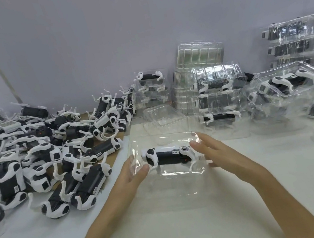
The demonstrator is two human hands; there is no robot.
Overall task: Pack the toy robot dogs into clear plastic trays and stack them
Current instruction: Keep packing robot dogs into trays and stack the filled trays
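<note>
I see the left grip [134, 169] clamped on the left end of a clear tray [168, 140], the thumb on the near face and the fingers showing through the plastic behind it. The right grip [211, 151] is spread, its straight fingers lying against the tray's right end; its thumb is too blurred for me to tell whether it pinches. Inside the tray a black-and-white toy robot dog [166, 155] lies on its side, lengthwise, legs toward me. The tray sits low over the white counter [179, 219]; I cannot tell whether it touches.

On my left, a heap of loose dogs [39, 151] sprawls across the counter. Just behind the held tray sits an empty tray [164, 117]. Farther back, against the wall [78, 49], stand stacks of packed trays [218, 96], and one packed tray [289, 80] leans tilted on the right.
</note>
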